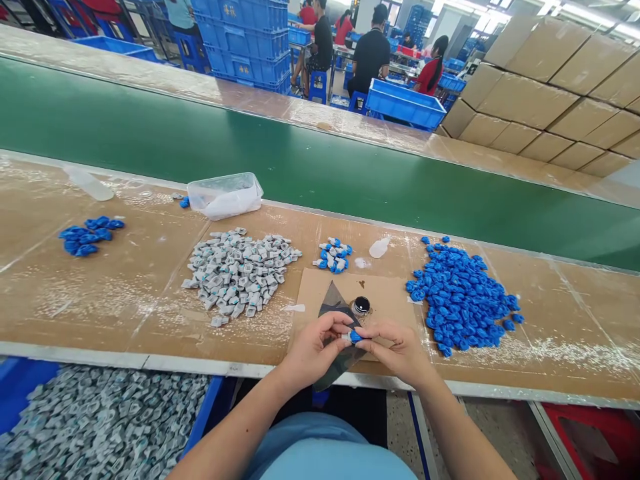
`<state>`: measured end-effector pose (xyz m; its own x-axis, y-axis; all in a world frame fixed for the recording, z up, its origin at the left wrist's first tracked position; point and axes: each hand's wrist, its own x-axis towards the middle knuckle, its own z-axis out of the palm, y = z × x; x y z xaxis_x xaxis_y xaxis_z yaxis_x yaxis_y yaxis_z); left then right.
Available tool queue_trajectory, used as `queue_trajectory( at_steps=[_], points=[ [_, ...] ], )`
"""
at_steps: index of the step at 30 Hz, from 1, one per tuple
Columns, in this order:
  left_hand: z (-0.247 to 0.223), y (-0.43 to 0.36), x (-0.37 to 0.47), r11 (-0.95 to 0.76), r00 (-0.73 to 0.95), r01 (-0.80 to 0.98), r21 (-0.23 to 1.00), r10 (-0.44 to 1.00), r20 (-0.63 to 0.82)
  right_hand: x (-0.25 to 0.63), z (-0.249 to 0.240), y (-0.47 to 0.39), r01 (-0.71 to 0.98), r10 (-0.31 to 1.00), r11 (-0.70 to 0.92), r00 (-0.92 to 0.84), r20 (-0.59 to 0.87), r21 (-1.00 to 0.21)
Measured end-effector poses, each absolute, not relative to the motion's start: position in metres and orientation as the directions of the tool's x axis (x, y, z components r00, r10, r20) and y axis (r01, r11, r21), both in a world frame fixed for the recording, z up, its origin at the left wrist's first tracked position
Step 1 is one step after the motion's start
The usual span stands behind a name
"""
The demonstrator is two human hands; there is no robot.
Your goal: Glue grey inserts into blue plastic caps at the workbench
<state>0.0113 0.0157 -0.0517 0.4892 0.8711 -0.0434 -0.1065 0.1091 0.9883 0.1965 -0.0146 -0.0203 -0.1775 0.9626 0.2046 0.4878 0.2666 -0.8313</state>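
Note:
Over the front of the bench, my left hand (pixel 311 348) pinches the pale end of a small plastic part. My right hand (pixel 401 352) pinches the blue cap (pixel 355 336) at its other end, and the two pieces meet between my fingertips. Beneath my hands lies a dark pointed sheet (pixel 332 300) on a cardboard mat (pixel 395 300). Just beyond my fingers stands a small round pot of black liquid (pixel 361 305). Behind the mat sits a little group of white-and-blue parts (pixel 334 256).
Grey parts (pixel 245 270) are heaped left, blue caps (pixel 463 300) right, with a smaller blue pile (pixel 87 235) far left. A clear plastic tub (pixel 225 197) stands near the green conveyor belt (pixel 320 167). Below the bench, a blue crate (pixel 203 417) holds many grey parts.

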Motion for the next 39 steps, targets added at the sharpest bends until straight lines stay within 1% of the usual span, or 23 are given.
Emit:
queue_trajectory(
  at_steps=[2,5,8,10,12,13,14,16,18,20,21,23,26,28,31,36,37,39],
  points=[
    [-0.049,0.014,0.013,0.142,0.476,-0.155,0.978,0.878,-0.053,0.195,-0.022,-0.016,0.47,0.965,0.262,-0.146,0.219,-0.843],
    [-0.048,0.011,0.017,0.225,0.441,-0.203,0.953,0.89,-0.116,0.19,-0.029,-0.02,0.429,0.969,0.243,-0.06,0.241,-0.87],
    [-0.048,0.008,0.022,0.29,0.424,-0.198,0.936,0.887,-0.185,0.185,-0.036,-0.024,0.411,0.968,0.222,0.012,0.249,-0.884],
    [-0.048,0.009,0.023,0.3,0.432,-0.188,0.935,0.88,-0.195,0.186,-0.039,-0.025,0.428,0.959,0.245,0.023,0.281,-0.87],
    [-0.048,0.016,0.022,0.255,0.441,-0.15,0.955,0.882,-0.166,0.191,-0.039,-0.026,0.466,0.943,0.294,0.0,0.333,-0.834],
    [-0.048,0.023,0.021,0.205,0.42,-0.113,0.972,0.897,-0.14,0.195,-0.039,-0.026,0.491,0.934,0.314,-0.004,0.358,-0.812],
    [-0.048,0.031,0.02,0.134,0.368,-0.056,0.989,0.924,-0.104,0.2,-0.04,-0.026,0.521,0.924,0.323,0.009,0.383,-0.79],
    [-0.05,0.054,0.017,-0.037,0.197,0.117,0.992,0.98,0.013,0.213,-0.043,-0.027,0.589,0.895,0.3,0.099,0.435,-0.751],
    [-0.053,0.079,0.017,-0.186,0.054,0.317,0.93,0.982,0.179,0.227,-0.049,-0.028,0.635,0.857,0.26,0.196,0.477,-0.727],
    [-0.056,0.1,0.021,-0.277,0.039,0.476,0.835,0.955,0.294,0.238,-0.056,-0.028,0.659,0.834,0.233,0.243,0.495,-0.715],
    [-0.058,0.108,0.025,-0.295,0.058,0.537,0.79,0.947,0.315,0.242,-0.059,-0.029,0.666,0.832,0.227,0.247,0.497,-0.711],
    [-0.061,0.118,0.035,-0.29,0.11,0.655,0.698,0.95,0.292,0.247,-0.064,-0.031,0.684,0.837,0.22,0.234,0.495,-0.696],
    [-0.063,0.125,0.052,-0.271,0.199,0.804,0.53,0.961,0.19,0.25,-0.071,-0.033,0.714,0.831,0.232,0.207,0.516,-0.66],
    [-0.063,0.13,0.063,-0.306,0.267,0.853,0.423,0.952,0.15,0.252,-0.075,-0.035,0.733,0.821,0.245,0.191,0.538,-0.635],
    [-0.062,0.148,0.078,-0.372,0.34,0.872,0.318,0.928,0.152,0.254,-0.08,-0.034,0.764,0.812,0.278,0.137,0.568,-0.582],
    [-0.058,0.211,0.1,-0.406,0.368,0.888,0.214,0.909,0.198,0.26,-0.091,-0.031,0.767,0.808,0.38,-0.003,0.589,-0.517],
    [-0.057,0.227,0.104,-0.415,0.376,0.888,0.197,0.903,0.207,0.261,-0.096,-0.031,0.77,0.807,0.383,-0.01,0.59,-0.51],
    [-0.055,0.26,0.111,-0.436,0.397,0.883,0.171,0.891,0.222,0.262,-0.108,-0.032,0.797,0.814,0.334,0.025,0.58,-0.503]
  ],
)
